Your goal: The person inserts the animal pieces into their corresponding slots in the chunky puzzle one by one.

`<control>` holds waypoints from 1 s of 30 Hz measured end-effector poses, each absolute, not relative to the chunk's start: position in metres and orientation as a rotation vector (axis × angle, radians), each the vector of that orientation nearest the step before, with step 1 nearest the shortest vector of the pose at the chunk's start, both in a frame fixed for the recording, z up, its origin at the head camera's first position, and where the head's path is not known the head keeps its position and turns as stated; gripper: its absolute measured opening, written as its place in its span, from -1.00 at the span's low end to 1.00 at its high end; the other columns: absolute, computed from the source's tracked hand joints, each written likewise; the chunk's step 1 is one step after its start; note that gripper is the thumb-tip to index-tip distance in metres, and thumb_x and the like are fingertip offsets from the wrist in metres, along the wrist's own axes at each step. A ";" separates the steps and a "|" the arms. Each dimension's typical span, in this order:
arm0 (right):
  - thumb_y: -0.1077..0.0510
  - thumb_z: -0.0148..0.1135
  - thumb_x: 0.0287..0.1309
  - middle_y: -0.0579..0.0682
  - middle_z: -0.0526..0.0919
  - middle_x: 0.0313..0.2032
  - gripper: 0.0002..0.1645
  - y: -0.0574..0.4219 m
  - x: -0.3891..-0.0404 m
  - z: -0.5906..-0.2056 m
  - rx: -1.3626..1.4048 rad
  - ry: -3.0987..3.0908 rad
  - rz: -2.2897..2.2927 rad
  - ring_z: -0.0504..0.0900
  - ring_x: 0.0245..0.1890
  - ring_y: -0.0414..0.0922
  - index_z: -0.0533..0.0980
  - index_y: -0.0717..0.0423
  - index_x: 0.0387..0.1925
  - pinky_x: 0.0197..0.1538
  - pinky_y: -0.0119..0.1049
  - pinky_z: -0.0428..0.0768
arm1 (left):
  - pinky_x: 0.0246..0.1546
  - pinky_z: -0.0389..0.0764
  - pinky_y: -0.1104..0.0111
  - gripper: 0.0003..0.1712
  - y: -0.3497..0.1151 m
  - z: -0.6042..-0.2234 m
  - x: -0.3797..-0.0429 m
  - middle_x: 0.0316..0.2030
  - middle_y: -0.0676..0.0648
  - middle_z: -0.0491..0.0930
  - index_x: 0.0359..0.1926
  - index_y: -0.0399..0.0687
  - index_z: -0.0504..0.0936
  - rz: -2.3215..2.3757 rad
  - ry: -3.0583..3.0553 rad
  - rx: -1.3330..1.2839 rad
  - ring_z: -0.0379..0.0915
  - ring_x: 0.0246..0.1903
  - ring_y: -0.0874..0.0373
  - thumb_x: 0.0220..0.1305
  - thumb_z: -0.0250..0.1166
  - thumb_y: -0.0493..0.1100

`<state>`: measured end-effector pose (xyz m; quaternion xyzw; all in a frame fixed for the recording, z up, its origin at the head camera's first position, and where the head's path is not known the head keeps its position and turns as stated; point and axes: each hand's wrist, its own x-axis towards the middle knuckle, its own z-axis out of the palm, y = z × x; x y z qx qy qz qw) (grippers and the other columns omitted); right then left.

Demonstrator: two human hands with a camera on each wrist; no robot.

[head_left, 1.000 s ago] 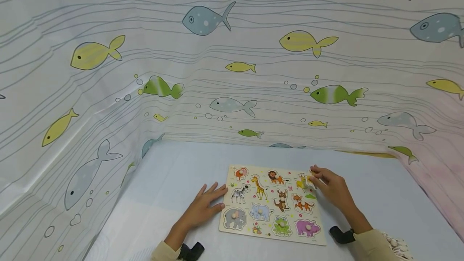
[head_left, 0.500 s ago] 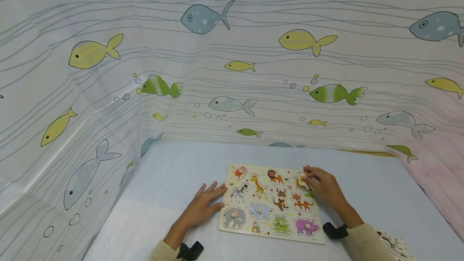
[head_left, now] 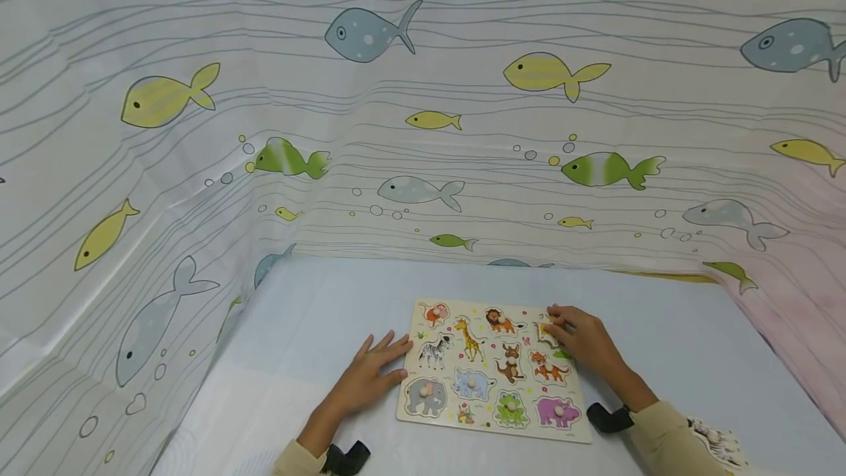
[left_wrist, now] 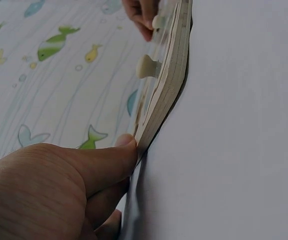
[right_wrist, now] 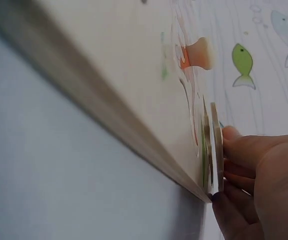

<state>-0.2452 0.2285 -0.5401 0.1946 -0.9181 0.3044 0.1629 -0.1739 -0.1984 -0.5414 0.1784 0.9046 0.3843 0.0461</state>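
Note:
A wooden peg puzzle board (head_left: 482,416) with animal pieces lies on the table. My left hand (head_left: 366,377) rests at its left edge, fingers extended; in the left wrist view the thumb (left_wrist: 108,157) touches the board's edge. At the upper right corner my right hand (head_left: 584,336) pinches a yellow animal puzzle piece (head_left: 547,330), partly hidden by the fingers. The right wrist view has this thin piece (right_wrist: 217,150) just off the board face, nearly parallel to it. Knobbed pieces such as the elephant (head_left: 426,397), frog (head_left: 511,410) and hippo (head_left: 558,413) sit in the board.
Beside the right sleeve lies a black-and-white patterned thing (head_left: 719,445), its kind unclear. Black wrist cameras (head_left: 609,419) sit at both wrists. A fish-print curtain (head_left: 423,160) stands behind and around the pale tabletop (head_left: 330,300).
My right hand has moved left with the yellow piece, from the board's right edge to over the upper right corner, and the piece has come down close to the board. The left hand stays put.

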 end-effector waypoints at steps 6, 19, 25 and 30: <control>0.27 0.47 0.06 0.22 0.72 -0.01 -0.82 0.227 -0.244 -0.540 0.582 -2.639 0.837 0.64 0.10 0.26 0.60 0.17 -0.29 0.15 0.19 0.60 | 0.59 -0.26 -0.08 -0.39 -0.199 -0.540 -0.175 0.42 0.02 0.37 0.38 0.01 0.46 1.175 2.753 0.550 0.06 0.53 -0.08 0.33 0.32 -0.05; 0.24 0.44 0.11 0.21 0.71 -0.01 -0.81 0.227 -0.245 -0.539 0.591 -2.726 0.847 0.59 0.17 0.26 0.64 0.16 -0.22 0.22 0.22 0.55 | 0.59 -0.29 -0.06 -0.39 -0.199 -0.540 -0.174 0.42 0.03 0.37 0.37 0.03 0.47 1.197 2.739 0.537 0.05 0.53 -0.06 0.32 0.33 -0.06; 0.24 0.45 0.10 0.18 0.72 -0.06 -0.67 0.227 -0.245 -0.539 0.609 -2.712 0.842 0.60 0.16 0.26 0.63 0.25 -0.08 0.21 0.22 0.56 | 0.60 -0.28 -0.05 -0.40 -0.199 -0.540 -0.174 0.41 0.03 0.37 0.37 0.03 0.47 1.186 2.748 0.538 0.06 0.53 -0.06 0.33 0.33 -0.06; 0.25 0.45 0.11 0.19 0.72 -0.06 -0.77 0.227 -0.245 -0.539 0.607 -2.715 0.843 0.59 0.17 0.27 0.64 0.20 -0.18 0.21 0.23 0.55 | 0.60 -0.27 -0.06 -0.40 -0.198 -0.540 -0.174 0.41 0.03 0.37 0.37 0.02 0.47 1.177 2.756 0.539 0.06 0.53 -0.06 0.33 0.33 -0.06</control>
